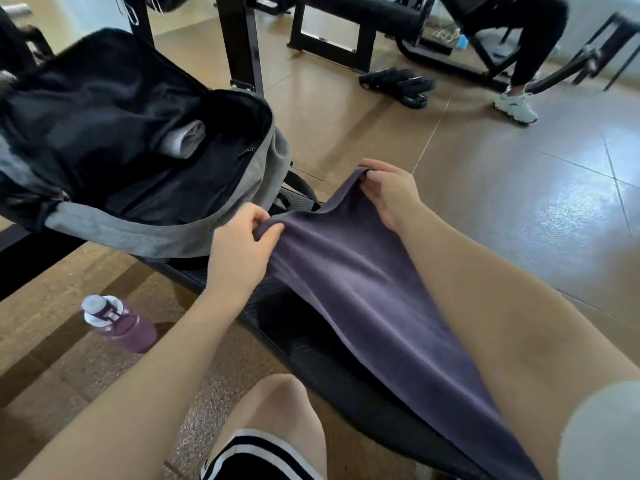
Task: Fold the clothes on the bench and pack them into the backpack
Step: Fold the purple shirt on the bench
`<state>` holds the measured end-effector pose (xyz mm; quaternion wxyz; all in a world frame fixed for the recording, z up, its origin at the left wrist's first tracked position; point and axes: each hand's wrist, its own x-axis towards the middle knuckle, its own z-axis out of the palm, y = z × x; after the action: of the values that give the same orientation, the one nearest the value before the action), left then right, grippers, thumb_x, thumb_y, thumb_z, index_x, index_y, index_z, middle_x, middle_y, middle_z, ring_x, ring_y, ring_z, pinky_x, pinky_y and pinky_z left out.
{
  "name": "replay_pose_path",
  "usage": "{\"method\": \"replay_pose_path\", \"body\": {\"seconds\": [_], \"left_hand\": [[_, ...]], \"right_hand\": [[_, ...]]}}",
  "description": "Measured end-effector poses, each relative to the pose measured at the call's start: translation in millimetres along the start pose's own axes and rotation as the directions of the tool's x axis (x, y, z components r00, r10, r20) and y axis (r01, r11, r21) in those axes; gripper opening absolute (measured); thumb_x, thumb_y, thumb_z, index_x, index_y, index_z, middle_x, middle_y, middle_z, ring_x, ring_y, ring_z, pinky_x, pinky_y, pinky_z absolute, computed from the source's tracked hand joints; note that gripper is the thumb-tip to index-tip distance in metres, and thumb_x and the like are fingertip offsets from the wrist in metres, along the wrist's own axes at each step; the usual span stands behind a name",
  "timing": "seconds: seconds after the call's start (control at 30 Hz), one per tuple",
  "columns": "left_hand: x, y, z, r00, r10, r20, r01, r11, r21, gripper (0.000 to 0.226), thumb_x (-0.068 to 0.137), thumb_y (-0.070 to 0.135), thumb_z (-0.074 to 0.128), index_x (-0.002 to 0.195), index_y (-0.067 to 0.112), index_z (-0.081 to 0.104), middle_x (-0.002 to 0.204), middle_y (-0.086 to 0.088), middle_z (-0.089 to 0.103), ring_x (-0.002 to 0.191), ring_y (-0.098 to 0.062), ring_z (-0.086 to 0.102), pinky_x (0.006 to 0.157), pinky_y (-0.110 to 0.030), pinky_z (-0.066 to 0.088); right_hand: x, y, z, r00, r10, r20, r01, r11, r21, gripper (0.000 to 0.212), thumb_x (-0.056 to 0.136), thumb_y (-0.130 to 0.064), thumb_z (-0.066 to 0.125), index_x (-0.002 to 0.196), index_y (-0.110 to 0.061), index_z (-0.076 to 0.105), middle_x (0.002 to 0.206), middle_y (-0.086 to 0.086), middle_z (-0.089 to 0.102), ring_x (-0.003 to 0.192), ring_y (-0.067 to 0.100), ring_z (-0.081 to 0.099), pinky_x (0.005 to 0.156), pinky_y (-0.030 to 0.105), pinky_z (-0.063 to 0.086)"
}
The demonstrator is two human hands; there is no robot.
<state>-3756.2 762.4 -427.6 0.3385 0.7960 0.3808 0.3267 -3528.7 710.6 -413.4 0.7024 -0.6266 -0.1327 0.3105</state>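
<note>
A purple cloth [363,299] lies stretched along the black bench [311,355], its far edge lifted. My left hand [242,244] pinches the near corner of that edge. My right hand [388,192] grips the far corner. The grey backpack [166,233] with black lining stands open on the bench just left of my hands. Inside it lies a rolled grey garment [187,138].
A purple water bottle [121,323] lies on the floor left of the bench. My knee [277,410] is at the bottom. Black gym machine frames [242,39] stand behind the backpack. Another person's leg and white shoe [516,105] are at the far right, near black sandals [398,83].
</note>
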Motion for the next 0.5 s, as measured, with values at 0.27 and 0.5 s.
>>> {"method": "replay_pose_path", "body": {"seconds": [0.27,0.5], "left_hand": [[-12,33,0,0.946,0.239,0.218,-0.215,0.968,-0.130,0.009,0.087,0.016,0.062,0.079,0.013,0.064,0.063,-0.005,0.063,0.065,-0.018,0.054,0.058,-0.020,0.040],[-62,90,75,0.799,0.361,0.482,-0.253,0.928,-0.275,0.013,0.086,0.021,0.064,0.073,0.023,0.061,0.060,0.010,0.058,0.062,-0.002,0.052,0.058,-0.010,0.039]], "right_hand": [[-17,-20,-28,0.998,0.020,-0.054,-0.021,1.000,-0.017,0.010,0.089,-0.005,0.059,0.082,-0.012,0.059,0.075,0.005,0.058,0.068,0.012,0.057,0.060,0.016,0.050],[-68,-9,-174,0.963,0.019,-0.268,-0.120,0.923,-0.366,0.026,0.086,0.008,0.053,0.072,-0.013,0.055,0.063,0.005,0.049,0.037,0.000,0.047,0.036,0.012,0.037]]}}
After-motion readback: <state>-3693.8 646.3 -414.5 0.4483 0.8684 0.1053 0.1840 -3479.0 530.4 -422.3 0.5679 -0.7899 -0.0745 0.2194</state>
